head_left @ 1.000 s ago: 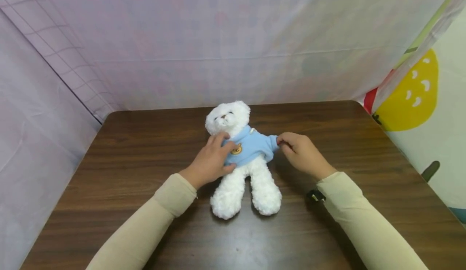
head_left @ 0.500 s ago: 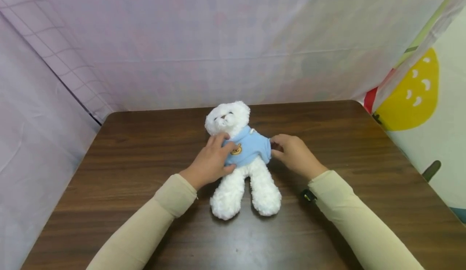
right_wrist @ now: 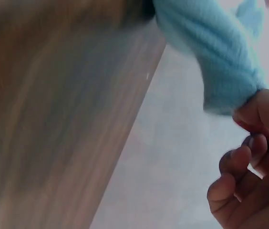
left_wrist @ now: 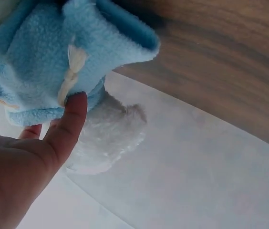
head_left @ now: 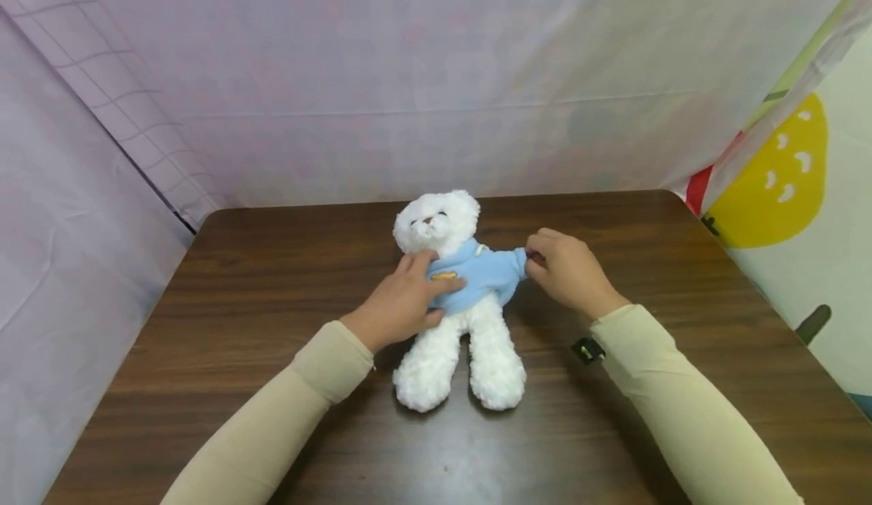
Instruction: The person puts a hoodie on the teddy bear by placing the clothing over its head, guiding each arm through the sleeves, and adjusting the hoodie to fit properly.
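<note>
A white plush teddy bear (head_left: 496, 361) lies on its back, head toward the far side, wearing a light blue sweater (head_left: 485, 272). My left hand (head_left: 400, 304) holds the bear's body at the chest, its fingers over the yellow emblem. In the left wrist view the thumb presses beside a cream cord tassel (left_wrist: 72, 71), and a wide sleeve opening shows. My right hand (head_left: 568, 274) pinches the cuff of the sleeve (right_wrist: 230, 90) on the right and draws it out sideways. No paw shows at that cuff.
The brown wood-grain table (head_left: 238, 300) extends around the bear. Pale fabric (head_left: 436, 73) hangs behind its far edge, and a cloth with a yellow print (head_left: 770, 179) hangs at the right. A small black device (head_left: 587, 350) sits at the right wrist.
My right hand moved in to the sweater's side, then back out to the right, stretching the sleeve. The bear's head and chest shifted slightly right, and the emblem is now partly folded.
</note>
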Tool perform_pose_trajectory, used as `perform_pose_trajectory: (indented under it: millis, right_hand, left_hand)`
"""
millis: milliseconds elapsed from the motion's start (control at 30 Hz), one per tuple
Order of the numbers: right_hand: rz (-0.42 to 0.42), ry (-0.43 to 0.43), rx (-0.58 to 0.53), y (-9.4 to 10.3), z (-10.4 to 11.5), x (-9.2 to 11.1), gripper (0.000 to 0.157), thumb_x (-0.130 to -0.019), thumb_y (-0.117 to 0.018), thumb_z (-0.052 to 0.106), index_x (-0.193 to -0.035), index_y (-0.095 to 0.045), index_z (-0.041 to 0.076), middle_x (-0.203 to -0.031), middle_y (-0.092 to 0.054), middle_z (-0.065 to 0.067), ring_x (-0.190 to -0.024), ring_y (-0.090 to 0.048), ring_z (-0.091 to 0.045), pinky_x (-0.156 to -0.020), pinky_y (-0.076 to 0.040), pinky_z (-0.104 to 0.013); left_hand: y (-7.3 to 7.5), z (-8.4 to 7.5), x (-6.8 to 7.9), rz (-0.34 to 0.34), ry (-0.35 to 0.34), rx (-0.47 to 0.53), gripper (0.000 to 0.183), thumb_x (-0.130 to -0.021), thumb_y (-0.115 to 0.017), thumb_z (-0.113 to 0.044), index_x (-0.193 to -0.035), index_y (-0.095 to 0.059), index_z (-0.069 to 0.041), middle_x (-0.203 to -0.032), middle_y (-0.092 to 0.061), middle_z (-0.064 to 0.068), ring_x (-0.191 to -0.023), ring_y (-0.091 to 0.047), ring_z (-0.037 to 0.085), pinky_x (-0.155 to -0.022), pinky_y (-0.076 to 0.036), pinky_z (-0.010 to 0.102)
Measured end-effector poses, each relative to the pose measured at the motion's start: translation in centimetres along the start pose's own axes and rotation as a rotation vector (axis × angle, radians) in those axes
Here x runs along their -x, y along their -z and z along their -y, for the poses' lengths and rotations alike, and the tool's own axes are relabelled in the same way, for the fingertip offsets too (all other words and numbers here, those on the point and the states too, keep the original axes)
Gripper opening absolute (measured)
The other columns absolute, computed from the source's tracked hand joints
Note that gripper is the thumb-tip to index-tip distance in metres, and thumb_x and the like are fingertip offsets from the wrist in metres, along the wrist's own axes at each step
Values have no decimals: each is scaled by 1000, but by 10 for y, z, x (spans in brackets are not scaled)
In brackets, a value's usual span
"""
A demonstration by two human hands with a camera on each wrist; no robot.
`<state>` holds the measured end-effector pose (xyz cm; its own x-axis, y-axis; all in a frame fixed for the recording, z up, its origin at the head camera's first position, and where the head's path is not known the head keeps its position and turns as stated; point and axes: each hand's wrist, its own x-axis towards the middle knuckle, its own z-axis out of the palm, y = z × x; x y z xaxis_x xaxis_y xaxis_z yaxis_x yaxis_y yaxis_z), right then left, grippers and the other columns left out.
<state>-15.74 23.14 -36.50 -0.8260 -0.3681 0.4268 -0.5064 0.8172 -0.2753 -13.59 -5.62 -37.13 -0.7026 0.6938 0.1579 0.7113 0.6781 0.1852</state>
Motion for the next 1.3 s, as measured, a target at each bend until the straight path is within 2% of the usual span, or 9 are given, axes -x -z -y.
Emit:
perform_pose_trajectory:
  millis: [133, 300, 467, 600, 700, 867, 1067, 1200, 1300]
  right_hand:
    - [26, -11, 8, 0, -9, -5, 10, -90, -63, -1, -84, -65, 7, -78, -56, -4, -65, -49, -20, -60, -42, -37]
    - [81, 18, -26, -1, -10, 5, 6, -90, -67, 2, -90, -69, 7, -83, -62, -2, -71, -55, -17, -65, -48, -36]
    - [46, 198, 5, 0, -6, 19, 10, -85, -76, 3, -87, -69, 11, -81, -61, 2, -72, -58, -13, -64, -50, -33]
    - [-13, 310, 34, -4, -5, 23, 19, -82, -77, -2, -96, -69, 8, -92, -65, -3, -84, -62, -19, -73, -53, -37]
    - [-27, 293, 56, -8, -2, 23, 29, -81, -79, -1, -106, -67, 7, -102, -67, -6, -93, -63, -24, -79, -53, -41]
    - [-34, 200, 113, -15, 6, 22, 38, -80, -83, 9, -114, -67, 5, -108, -71, -8, -94, -68, -27, -79, -54, -43]
    - [-71, 169, 99, -20, 13, 17, 16, -82, -76, 0, -92, -65, 5, -88, -67, -5, -72, -63, -22, -64, -52, -40]
    - [-127, 190, 102, -15, 8, 13, 21, -80, -73, -4, -79, -56, 8, -74, -55, -3, -59, -49, -19, -53, -43, -36]
    - [-158, 199, 101, -9, -1, 9, 27, -79, -70, -6, -74, -49, 10, -70, -48, -2, -56, -40, -18, -51, -36, -35]
  left_hand:
    - [1, -2, -3, 13, 9, 23, 43, -95, -68, -25, -138, -61, -25, -145, -36, 24, -127, -40, 39, -88, -50, 45]
    - [1, -2, -3, 18, 43, 45, 43, -96, -65, -25, -138, -60, -25, -147, -33, 23, -128, -38, 39, -89, -49, 46]
    - [1, -1, 0, -2, 37, 47, 44, -96, -65, -24, -139, -59, -24, -148, -32, 23, -128, -38, 39, -91, -48, 47]
    - [1, -1, -1, 2, 32, 52, 44, -96, -64, -24, -140, -58, -24, -148, -32, 23, -127, -38, 39, -92, -48, 48]
    - [0, 0, -1, 14, 35, 49, 45, -97, -63, -25, -141, -57, -25, -147, -32, 23, -126, -38, 37, -92, -47, 47]
    - [1, 0, -1, 12, 29, 57, 44, -97, -64, -28, -140, -59, -26, -144, -34, 21, -123, -40, 35, -91, -48, 45]
    - [-7, 1, -4, -109, 34, 94, 35, -97, -64, -39, -126, -68, -21, -133, -43, 19, -117, -46, 34, -89, -49, 45]
    - [-8, 5, -6, -191, 4, 103, 20, -98, -65, -27, -114, -70, -16, -124, -49, 17, -109, -51, 33, -84, -50, 42]
    - [-4, 11, -5, -191, -29, 95, 17, -97, -66, -19, -113, -70, -15, -113, -50, 12, -99, -50, 26, -77, -48, 36]
